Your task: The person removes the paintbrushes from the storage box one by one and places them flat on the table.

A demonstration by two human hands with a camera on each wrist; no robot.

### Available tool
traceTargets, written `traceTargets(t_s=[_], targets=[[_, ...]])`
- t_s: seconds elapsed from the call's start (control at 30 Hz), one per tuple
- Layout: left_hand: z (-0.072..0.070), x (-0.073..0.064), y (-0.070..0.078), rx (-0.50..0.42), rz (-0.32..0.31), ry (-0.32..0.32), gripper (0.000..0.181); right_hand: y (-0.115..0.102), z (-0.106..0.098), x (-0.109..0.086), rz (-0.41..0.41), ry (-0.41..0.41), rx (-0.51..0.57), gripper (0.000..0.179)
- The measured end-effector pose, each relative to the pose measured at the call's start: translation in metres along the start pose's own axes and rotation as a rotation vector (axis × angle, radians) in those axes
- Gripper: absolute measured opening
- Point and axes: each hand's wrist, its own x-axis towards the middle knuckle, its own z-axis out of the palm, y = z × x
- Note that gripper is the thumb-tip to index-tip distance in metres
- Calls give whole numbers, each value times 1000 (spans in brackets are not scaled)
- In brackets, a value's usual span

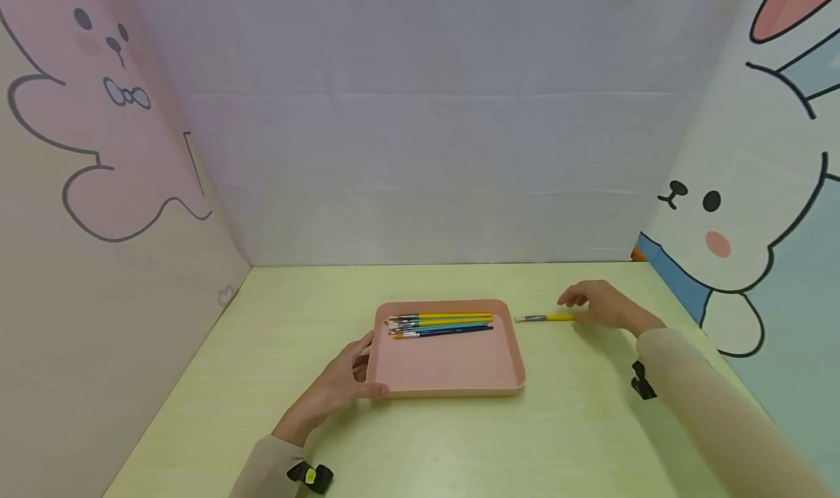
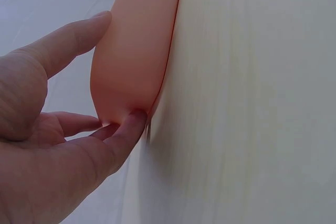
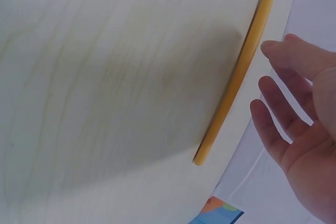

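A pink tray [image 1: 446,370] lies on the table, and my left hand [image 1: 337,381] grips its near left corner. In the left wrist view, the thumb and fingers [image 2: 126,135] bear on the tray's outer wall [image 2: 134,51] from two sides. Several paintbrushes [image 1: 453,316], with yellow, teal and dark blue handles, lie side by side in the tray's far half. Right of the tray a single yellow-handled paintbrush [image 1: 558,317] rests on the table. Close over its handle end hovers my right hand [image 1: 604,305], fingers loosely bent. The right wrist view shows that paintbrush's handle [image 3: 236,82] beside the fingertips [image 3: 268,48], ungripped.
The pale yellow-green table [image 1: 433,447] meets a plain light back wall [image 1: 433,155]. Side panels with cartoon drawings border it left and right; the right panel [image 1: 735,265] stands near my right forearm.
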Motion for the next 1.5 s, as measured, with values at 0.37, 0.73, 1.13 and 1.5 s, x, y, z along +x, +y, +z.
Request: traceTargets(t_s=[0.37, 0.73, 1.13, 1.5], targets=[[0, 0, 1, -2, 13, -3, 110, -25, -12, 9, -32, 38, -28, 38], [0, 0, 1, -9, 8, 0, 110, -72, -12, 36, -54, 24, 37, 40], [0, 1, -1, -12, 7, -7, 111, -116, 3, 68, -142, 32, 68, 42], [0, 2, -1, -25, 6, -16, 111, -145, 23, 87, -127, -15, 75, 41]])
